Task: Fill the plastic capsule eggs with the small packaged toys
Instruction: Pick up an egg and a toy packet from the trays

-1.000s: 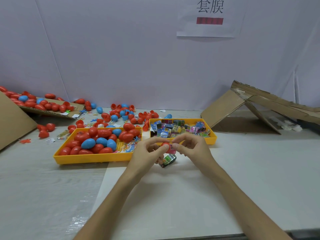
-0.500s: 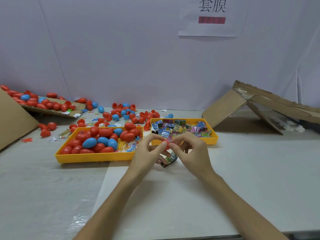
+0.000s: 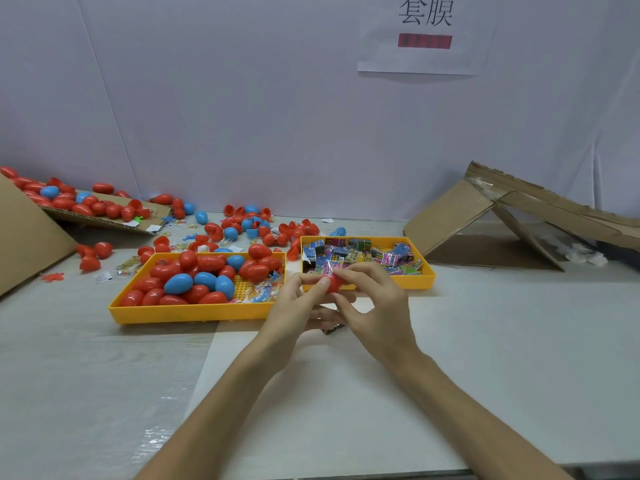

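Both hands meet over the table in front of the yellow trays. My left hand (image 3: 298, 306) and my right hand (image 3: 374, 306) pinch a red capsule egg (image 3: 333, 285) between their fingertips; a bit of clear toy wrapper shows at its top. A dark packaged toy (image 3: 333, 328) lies on the table beneath the hands, mostly hidden. The left yellow tray (image 3: 187, 311) holds several red and blue eggs. The right yellow tray (image 3: 427, 276) holds several small packaged toys.
Loose red and blue eggs and egg halves (image 3: 242, 226) are scattered behind the trays. A cardboard flap (image 3: 104, 216) at the far left carries more eggs. A collapsed cardboard box (image 3: 519, 216) stands at the right. The white wall is close behind.
The hands have closed in around the red egg, and the right hand's fingers now cover more of it. The toy packet below them is more hidden than before.
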Demonstrator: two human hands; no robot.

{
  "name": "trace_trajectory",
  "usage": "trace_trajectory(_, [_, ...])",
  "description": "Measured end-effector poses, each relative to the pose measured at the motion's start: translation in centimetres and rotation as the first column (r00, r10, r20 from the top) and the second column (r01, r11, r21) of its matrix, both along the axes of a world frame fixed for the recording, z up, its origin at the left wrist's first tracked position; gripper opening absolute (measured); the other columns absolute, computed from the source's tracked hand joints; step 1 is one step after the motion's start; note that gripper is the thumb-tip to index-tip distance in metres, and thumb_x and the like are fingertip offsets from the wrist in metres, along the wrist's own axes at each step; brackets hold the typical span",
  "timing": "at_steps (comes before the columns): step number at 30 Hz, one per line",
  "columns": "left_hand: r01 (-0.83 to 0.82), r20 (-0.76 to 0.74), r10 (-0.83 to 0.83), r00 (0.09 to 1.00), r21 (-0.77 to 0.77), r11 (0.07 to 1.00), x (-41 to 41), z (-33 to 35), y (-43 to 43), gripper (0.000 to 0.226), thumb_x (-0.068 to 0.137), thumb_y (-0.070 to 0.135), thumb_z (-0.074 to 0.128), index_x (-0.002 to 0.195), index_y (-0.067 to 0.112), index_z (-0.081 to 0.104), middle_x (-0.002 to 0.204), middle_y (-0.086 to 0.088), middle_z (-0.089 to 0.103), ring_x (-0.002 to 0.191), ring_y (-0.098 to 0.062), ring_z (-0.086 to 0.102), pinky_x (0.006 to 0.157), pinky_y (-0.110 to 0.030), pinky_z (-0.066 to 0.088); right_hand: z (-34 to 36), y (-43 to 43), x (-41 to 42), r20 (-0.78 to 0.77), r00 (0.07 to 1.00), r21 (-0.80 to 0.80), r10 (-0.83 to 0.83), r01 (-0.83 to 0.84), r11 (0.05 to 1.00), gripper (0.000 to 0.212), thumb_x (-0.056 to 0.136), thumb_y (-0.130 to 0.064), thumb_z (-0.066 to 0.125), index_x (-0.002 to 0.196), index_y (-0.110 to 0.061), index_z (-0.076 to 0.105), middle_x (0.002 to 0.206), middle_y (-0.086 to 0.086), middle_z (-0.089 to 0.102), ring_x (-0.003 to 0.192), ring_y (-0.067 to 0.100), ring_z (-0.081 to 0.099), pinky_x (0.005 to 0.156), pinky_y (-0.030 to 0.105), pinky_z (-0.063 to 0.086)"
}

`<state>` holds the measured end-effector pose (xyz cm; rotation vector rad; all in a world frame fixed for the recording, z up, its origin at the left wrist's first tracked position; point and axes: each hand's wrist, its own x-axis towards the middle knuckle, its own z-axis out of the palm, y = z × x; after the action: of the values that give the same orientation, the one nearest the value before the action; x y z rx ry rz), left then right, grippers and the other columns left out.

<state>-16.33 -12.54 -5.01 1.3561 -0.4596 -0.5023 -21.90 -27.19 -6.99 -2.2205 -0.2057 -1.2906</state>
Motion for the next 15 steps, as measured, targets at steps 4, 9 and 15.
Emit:
trace_trajectory(4, [0.014,-0.094,-0.018,0.995,-0.042,0.999,-0.07,0.23,0.05,0.034,0.101,0.033,0.058,0.122,0.007,0.055,0.109,-0.019,0.074,0.079,-0.026,0.071,0.078,-0.038,0.058,0.12,0.32,-0.15,0.044,0.999,-0.007,0.003,-0.002,1.000,0.042,0.081,0.001,0.079,0.122,-0.005,0.070,0.109,0.005,0.067,0.103,0.001,0.058,0.091,0.007,0.042])
trace_trajectory(9, [0.019,-0.123,-0.026,0.992,-0.057,0.998,-0.13,0.37,0.04,0.037,0.101,0.038,0.056,0.120,0.006,0.056,0.112,-0.018,0.072,0.083,-0.028,0.069,0.088,-0.045,0.055,0.24,0.42,-0.24,0.062,0.998,-0.023,0.019,-0.018,1.000,0.038,0.081,0.003,0.079,0.118,-0.004,0.070,0.107,0.005,0.069,0.101,0.005,0.062,0.090,0.011,0.046])
trace_trajectory(15, [0.032,-0.153,-0.044,0.987,-0.082,0.996,0.09,0.39,0.39,0.043,0.098,0.035,0.062,0.128,0.004,0.055,0.121,-0.015,0.071,0.092,-0.029,0.072,0.097,-0.048,0.053,0.14,0.40,-0.11,0.093,0.996,-0.029,-0.003,0.005,1.000,0.028,0.082,0.004,0.078,0.109,-0.001,0.075,0.102,0.008,0.069,0.096,0.010,0.064,0.090,0.013,0.048])
